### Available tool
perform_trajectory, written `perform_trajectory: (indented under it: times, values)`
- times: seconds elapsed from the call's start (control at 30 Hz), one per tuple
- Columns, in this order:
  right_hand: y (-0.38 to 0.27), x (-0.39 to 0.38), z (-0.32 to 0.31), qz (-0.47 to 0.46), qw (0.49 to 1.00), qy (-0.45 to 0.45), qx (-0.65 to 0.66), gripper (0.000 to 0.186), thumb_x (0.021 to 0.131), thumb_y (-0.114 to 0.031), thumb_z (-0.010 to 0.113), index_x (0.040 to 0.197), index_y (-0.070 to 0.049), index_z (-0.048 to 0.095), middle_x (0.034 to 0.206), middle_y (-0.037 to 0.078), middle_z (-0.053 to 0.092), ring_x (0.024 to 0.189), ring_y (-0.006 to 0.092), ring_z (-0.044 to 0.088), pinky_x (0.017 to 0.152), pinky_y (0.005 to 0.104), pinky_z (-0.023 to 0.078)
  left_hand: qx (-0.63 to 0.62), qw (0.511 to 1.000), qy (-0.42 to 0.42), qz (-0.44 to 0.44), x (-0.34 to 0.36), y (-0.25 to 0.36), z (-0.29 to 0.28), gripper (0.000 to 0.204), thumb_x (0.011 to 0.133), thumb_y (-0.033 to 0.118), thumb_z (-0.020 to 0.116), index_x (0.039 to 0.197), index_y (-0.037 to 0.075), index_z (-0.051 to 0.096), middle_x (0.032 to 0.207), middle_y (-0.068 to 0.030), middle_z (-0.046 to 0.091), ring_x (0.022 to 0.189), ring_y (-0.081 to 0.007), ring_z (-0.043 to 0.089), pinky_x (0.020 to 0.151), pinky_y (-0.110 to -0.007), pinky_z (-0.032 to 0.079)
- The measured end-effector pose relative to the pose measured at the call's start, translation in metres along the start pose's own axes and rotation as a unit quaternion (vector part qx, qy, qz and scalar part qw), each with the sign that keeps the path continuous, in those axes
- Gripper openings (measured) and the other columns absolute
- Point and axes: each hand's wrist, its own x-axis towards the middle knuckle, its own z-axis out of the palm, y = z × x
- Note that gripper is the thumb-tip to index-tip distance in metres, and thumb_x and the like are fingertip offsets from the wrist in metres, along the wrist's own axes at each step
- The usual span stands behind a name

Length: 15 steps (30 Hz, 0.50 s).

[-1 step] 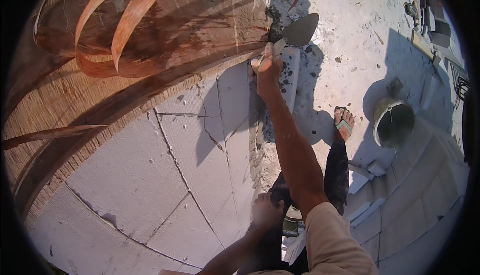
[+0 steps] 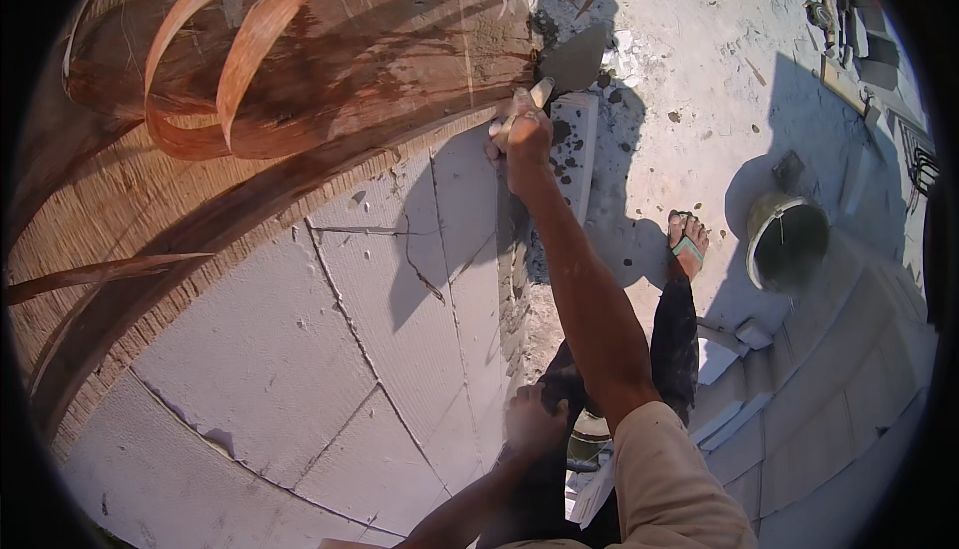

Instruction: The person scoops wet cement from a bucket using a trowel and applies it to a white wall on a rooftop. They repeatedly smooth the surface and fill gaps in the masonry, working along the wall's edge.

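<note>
My right hand (image 2: 521, 129) is closed round the handle of a trowel (image 2: 577, 54), its dark blade beside the end of a brown wooden board (image 2: 240, 199) at the top of a white block wall (image 2: 360, 319). Just right of the hand is a white block (image 2: 576, 174) spattered with dark mortar. My left hand (image 2: 531, 414) rests low by my dark-trousered leg, its slightly bent fingers apart and somewhat blurred, with no object visible in them.
A bucket (image 2: 787, 241) stands on the pale floor (image 2: 719, 119) right of my sandalled foot (image 2: 687, 239). Light blocks (image 2: 819, 379) lie lower right, boards and tools (image 2: 844, 79) along the upper right. Dry curled leaves (image 2: 245, 59) overhang the board. Part of another container shows below my arm.
My right hand and the trowel have shifted slightly left, the blade moving toward the board's end. My left hand is in the same place.
</note>
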Motion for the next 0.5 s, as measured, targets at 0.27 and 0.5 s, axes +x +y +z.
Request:
perform_trajectory:
  times: [0.27, 0.5]
  values:
    - [-0.003, 0.003, -0.007, 0.102, 0.991, -0.048, -0.072, 0.037, 0.102, -0.043, 0.053, 0.099, -0.007, 0.049, 0.068, 0.009, 0.055, 0.039, 0.0204, 0.048, 0.036, 0.0342, 0.033, -0.001, 1.000, 0.007, 0.002, -0.002, -0.011, 0.003, 0.062, 0.086, 0.043, 0.071, 0.132, 0.004, 0.058, 0.129, -0.0181, 0.058, 0.120, -0.0366, 0.057, 0.101, -0.050, 0.047]
    - [-0.027, -0.006, 0.002, 0.031, 0.998, 0.031, 0.036, 0.041, 0.103, -0.049, 0.051, 0.089, -0.011, 0.051, 0.065, 0.004, 0.052, 0.045, 0.0198, 0.052, 0.039, 0.0340, 0.035, -0.014, 1.000, 0.015, 0.003, 0.000, -0.002, -0.003, 0.061, 0.085, 0.042, 0.071, 0.130, 0.002, 0.059, 0.126, -0.0189, 0.059, 0.115, -0.0364, 0.060, 0.098, -0.048, 0.050]
